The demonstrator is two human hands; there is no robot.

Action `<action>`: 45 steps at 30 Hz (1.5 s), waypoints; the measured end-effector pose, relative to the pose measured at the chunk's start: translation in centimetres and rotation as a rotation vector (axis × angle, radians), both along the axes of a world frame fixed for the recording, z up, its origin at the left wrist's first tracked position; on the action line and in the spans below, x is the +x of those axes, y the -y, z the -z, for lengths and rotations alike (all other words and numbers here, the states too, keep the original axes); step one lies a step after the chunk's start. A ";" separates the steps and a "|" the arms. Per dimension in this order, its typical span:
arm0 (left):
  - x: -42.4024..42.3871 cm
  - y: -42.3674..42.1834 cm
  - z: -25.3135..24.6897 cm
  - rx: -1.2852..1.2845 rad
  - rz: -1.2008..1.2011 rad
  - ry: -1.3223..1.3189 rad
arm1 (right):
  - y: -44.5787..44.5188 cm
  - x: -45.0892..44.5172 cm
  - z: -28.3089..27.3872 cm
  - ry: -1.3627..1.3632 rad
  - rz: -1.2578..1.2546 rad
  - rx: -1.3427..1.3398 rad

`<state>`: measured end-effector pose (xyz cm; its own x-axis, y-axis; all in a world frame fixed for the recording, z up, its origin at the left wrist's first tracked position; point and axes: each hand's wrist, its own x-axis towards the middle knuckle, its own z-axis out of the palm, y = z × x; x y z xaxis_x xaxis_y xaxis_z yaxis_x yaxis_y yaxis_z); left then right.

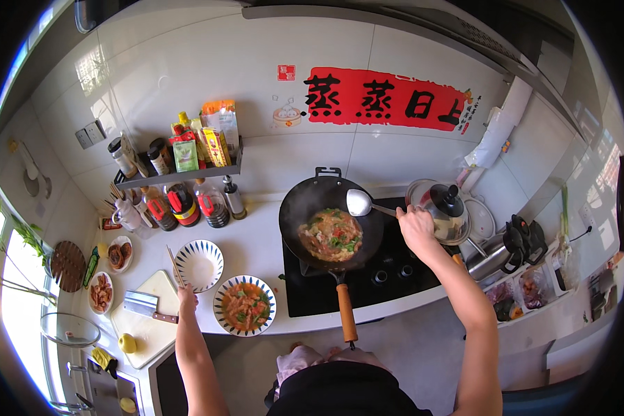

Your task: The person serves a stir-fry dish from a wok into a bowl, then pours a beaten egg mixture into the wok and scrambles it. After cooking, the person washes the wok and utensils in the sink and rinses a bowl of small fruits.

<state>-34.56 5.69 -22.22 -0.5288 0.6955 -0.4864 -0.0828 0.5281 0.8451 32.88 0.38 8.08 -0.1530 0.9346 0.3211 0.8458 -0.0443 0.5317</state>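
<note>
My right hand (416, 226) is closed around the handle of a metal wok spatula (360, 203), its pale head held over the right side of a black wok (294, 208). Inside the wok, a stew with red and green pieces (333, 234) gives off steam. At the left, my left hand (188, 297) grips the near rim of a blue-patterned bowl (199, 265); a pair of chopsticks (173, 264) lies along its left rim under that hand. The bowl holds no food beyond a thin residue. Close by, a matching bowl (245, 307) is full of stew.
The wok's wooden handle (346, 312) points toward me over the counter edge. A cleaver (141, 303) rests on a cutting board (151, 333), near a yellow round fruit or vegetable (127, 343). Sauce bottles (182, 204) line the wall. A glass lid (450, 218) stands right of the cooktop (312, 301).
</note>
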 end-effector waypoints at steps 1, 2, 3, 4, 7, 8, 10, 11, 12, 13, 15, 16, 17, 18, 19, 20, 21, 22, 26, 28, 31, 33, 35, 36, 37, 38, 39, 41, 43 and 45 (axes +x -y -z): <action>0.1 0.0 0.0 -0.019 0.032 -0.027 | -0.4 0.3 0.5 0.007 0.010 0.001; 0.2 0.1 -0.1 -0.038 0.063 -0.055 | -0.7 0.7 0.8 0.014 0.020 0.003; 0.3 0.1 -0.2 -0.027 0.049 -0.042 | -0.9 1.2 1.2 0.013 0.027 -0.009; 0.4 0.4 -0.3 -0.019 0.028 -0.030 | -1.3 1.2 1.4 0.012 0.025 -0.024; 1.2 0.6 -0.5 0.032 -0.042 0.056 | -2.0 3.2 2.7 -0.165 0.049 -0.074; 1.3 0.8 -0.5 0.052 -0.072 0.093 | -2.1 3.3 2.7 -0.261 0.039 -0.115; 1.4 1.1 -0.7 0.113 -0.065 0.026 | -2.4 3.7 4.6 -0.409 0.039 -0.213; 1.5 1.2 -0.8 0.166 -0.064 0.008 | -2.1 3.4 5.4 -0.484 0.043 -0.251; 1.6 1.2 -0.9 0.218 -0.063 -0.010 | -2.0 3.0 6.1 -0.543 0.102 -0.295; 1.7 1.3 -1.4 0.265 -0.006 -0.058 | -1.8 2.5 6.7 -0.615 0.109 -0.299; 2.6 0.4 -3.4 0.356 0.128 -0.157 | -1.2 1.8 7.8 -0.737 0.138 -0.303; 1.9 0.1 -3.7 0.522 0.133 -0.328 | -1.5 0.8 7.8 -0.787 0.122 -0.308; 1.5 -0.6 -4.1 0.683 0.145 -0.504 | -1.8 -0.1 7.8 -0.811 0.137 -0.307; 0.7 -0.7 -4.5 0.677 0.141 -0.537 | -2.2 -0.7 7.7 -0.831 0.132 -0.313; 0.5 -1.0 -5.2 0.669 0.143 -0.563 | -2.4 -1.0 7.7 -0.849 0.139 -0.322; 2.2 -1.8 -6.8 0.499 0.146 -0.427 | -2.0 -0.7 7.8 -0.860 0.171 -0.325; 3.7 -2.1 -8.3 0.331 0.135 -0.297 | -1.7 -1.0 7.3 -0.848 0.183 -0.350; 4.4 -2.6 -9.0 0.318 0.116 -0.279 | -1.7 -1.0 7.3 -0.861 0.185 -0.331; 6.6 -2.8 -11.1 0.325 0.081 -0.153 | -1.6 -1.3 8.2 -0.932 0.196 -0.278; 7.1 -2.4 -11.8 0.367 0.105 -0.069 | -1.7 -1.5 8.3 -0.977 0.193 -0.279; 9.8 -2.1 -14.0 0.406 0.186 -0.080 | -0.9 -1.3 6.8 -0.987 0.179 -0.256; 12.6 -2.0 -16.4 0.401 0.241 -0.085 | -0.4 -0.6 5.8 -0.988 0.186 -0.240; 14.7 -1.7 -18.5 0.432 0.286 -0.121 | 0.0 -0.7 3.8 -0.960 0.188 -0.239; 15.8 -1.8 -19.5 0.448 0.312 -0.139 | 0.1 -0.6 3.1 -0.946 0.192 -0.238; 17.0 -1.6 -20.9 0.412 0.328 -0.282 | 0.0 -0.3 2.6 -0.932 0.175 -0.232; 17.3 -2.8 -19.8 0.479 0.339 -0.484 | 0.2 -0.2 1.8 -0.920 0.166 -0.215; 18.0 -3.1 -20.0 0.530 0.353 -0.562 | 0.1 0.2 1.6 -0.918 0.137 -0.197; 22.3 -3.3 -22.7 0.585 0.407 -0.624 | 0.5 1.2 0.4 -0.918 0.122 -0.180; 26.1 -2.8 -25.8 0.595 0.461 -0.622 | 1.4 0.7 -2.7 -0.906 0.130 -0.176; 27.7 -5.1 -24.6 0.616 0.500 -0.534 | 1.6 0.3 -4.8 -0.891 0.082 -0.161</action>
<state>-6.85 10.81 2.36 -0.1469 0.9543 0.2603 0.5088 -0.1528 0.8472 33.20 -1.18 12.88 0.1584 0.9755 0.1530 0.9442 -0.1043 -0.3124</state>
